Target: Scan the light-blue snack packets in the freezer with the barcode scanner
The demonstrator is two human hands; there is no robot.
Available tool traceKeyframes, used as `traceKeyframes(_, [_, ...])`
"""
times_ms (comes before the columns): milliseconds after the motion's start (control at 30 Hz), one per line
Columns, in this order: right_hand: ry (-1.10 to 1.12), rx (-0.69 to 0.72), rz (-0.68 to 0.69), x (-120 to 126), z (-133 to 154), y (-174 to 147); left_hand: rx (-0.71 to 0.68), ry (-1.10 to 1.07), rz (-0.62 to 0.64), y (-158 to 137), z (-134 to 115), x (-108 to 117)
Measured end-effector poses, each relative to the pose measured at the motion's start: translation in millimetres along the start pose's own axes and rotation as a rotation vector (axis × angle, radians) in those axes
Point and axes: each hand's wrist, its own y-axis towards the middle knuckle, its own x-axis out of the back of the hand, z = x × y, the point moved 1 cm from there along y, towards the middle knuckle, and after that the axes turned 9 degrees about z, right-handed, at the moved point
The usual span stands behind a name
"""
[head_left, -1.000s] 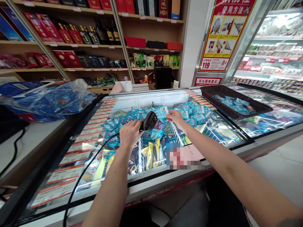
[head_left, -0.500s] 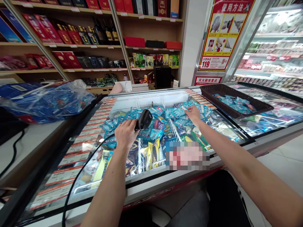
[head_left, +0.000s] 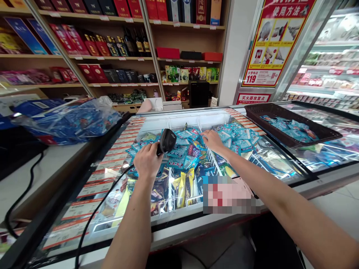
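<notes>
My left hand is wrapped round the handle of a black barcode scanner, its head tilted over the freezer; a black cable runs down from it. Small teal packets lie in a loose heap under and around the scanner. My right hand is low over the packets near the white wire divider, fingers stretched to the left with no packet visible in them. More teal packets are spread to the right of this hand, on the glass.
Wrapped ice creams fill the chest freezer below. A brown tray with teal packets stands at right. At left is a clear plastic bag of blue packets. Price labels line the left glass; a blurred patch covers the front edge.
My right hand has moved left from the right-hand packets to the heap near the wire divider. The scanner stays in my left hand, nearly in place. The view has shifted slightly.
</notes>
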Motion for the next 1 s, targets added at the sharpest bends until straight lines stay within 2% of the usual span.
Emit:
traceKeyframes(200, [-0.031,0.135,0.147,-34.4,13.3,22.2,0.020,0.009,-0.004,0.9,1.6,4.7])
traceKeyframes(400, [-0.145,0.090,0.253,-37.3,26.1,26.7,0.014,0.021,-0.010,0.9,2.4,3.1])
traceKeyframes(633, [-0.196,0.072,0.208,-19.5,39.0,10.1,0.009,0.016,-0.011,0.7,0.5,3.1])
traceKeyframes(733, [-0.143,0.044,0.179,-17.1,40.2,5.5,0.001,0.009,-0.003,0.2,0.0,2.7])
traceKeyframes(900, [-0.123,-0.113,0.023,-23.6,34.2,2.8,-0.005,0.014,-0.006,-0.5,-0.1,1.6])
traceKeyframes(1000, [-0.163,-0.201,0.053,-27.7,26.8,5.4,-0.008,0.017,-0.007,-0.5,-0.4,0.9])
